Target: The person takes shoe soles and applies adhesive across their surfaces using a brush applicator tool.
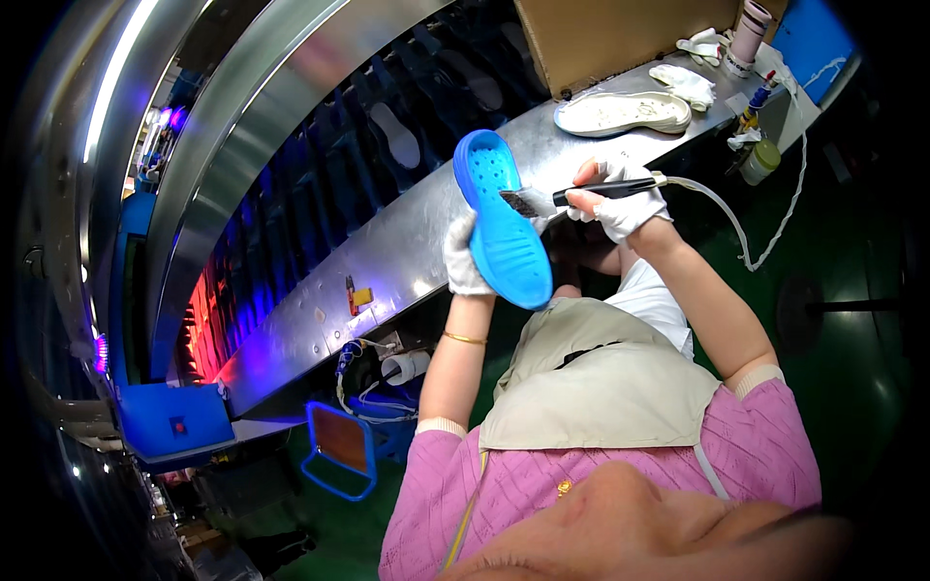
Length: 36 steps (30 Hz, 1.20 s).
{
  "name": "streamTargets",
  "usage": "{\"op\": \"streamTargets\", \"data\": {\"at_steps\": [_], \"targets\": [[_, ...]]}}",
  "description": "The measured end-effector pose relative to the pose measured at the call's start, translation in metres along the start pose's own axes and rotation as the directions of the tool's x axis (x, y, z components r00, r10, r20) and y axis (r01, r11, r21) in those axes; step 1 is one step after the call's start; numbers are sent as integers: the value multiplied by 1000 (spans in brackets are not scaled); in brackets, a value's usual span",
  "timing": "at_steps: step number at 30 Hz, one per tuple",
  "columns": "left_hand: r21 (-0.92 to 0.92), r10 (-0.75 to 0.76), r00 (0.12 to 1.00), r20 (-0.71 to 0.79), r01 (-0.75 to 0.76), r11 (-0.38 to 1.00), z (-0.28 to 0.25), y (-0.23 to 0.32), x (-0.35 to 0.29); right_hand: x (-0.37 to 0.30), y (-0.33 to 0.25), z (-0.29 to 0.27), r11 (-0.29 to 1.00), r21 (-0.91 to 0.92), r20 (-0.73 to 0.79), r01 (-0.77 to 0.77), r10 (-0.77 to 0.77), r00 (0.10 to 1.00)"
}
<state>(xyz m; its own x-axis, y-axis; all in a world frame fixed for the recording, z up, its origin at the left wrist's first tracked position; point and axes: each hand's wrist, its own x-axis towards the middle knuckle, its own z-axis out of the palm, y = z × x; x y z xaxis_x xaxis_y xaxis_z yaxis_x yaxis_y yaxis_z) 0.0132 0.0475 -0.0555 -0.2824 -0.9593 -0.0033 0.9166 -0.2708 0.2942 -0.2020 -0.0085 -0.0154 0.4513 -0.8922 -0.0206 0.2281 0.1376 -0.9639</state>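
A bright blue shoe sole (504, 247) stands tilted up in front of me, its inner face with small holes and ridges turned toward me. My left hand (463, 257), in a white glove, grips the sole by its left edge. In my right hand (620, 198), whose white glove leaves the fingertips bare, is a brush with a black handle (610, 189). A pale hose (712, 203) runs from the handle's end. The dark bristles reach over the middle of the sole; whether they touch it I cannot tell.
A metal ledge (387, 257) runs along a dark conveyor with pale soles (395, 136) on it. On the ledge lie a white sole (625, 113), white gloves (684, 85) and a pink tumbler (748, 39). A cardboard sheet (620, 39) stands behind; a blue-framed stool (341, 451) is lower left.
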Motion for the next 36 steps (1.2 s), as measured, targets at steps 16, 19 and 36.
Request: {"op": "streamTargets", "data": {"at_steps": [16, 19, 36], "targets": [[88, 156, 975, -157, -144, 986, 6, -46, 15, -16, -5, 19, 880, -254, 68, 401, -398, 915], [359, 281, 942, -182, -202, 911, 11, -45, 20, -11, -3, 16, 824, -345, 34, 450, -468, 883], [259, 326, 925, -194, -272, 927, -6, -5, 30, -27, -4, 23, 858, -426, 240, 285, -197, 951]]}}
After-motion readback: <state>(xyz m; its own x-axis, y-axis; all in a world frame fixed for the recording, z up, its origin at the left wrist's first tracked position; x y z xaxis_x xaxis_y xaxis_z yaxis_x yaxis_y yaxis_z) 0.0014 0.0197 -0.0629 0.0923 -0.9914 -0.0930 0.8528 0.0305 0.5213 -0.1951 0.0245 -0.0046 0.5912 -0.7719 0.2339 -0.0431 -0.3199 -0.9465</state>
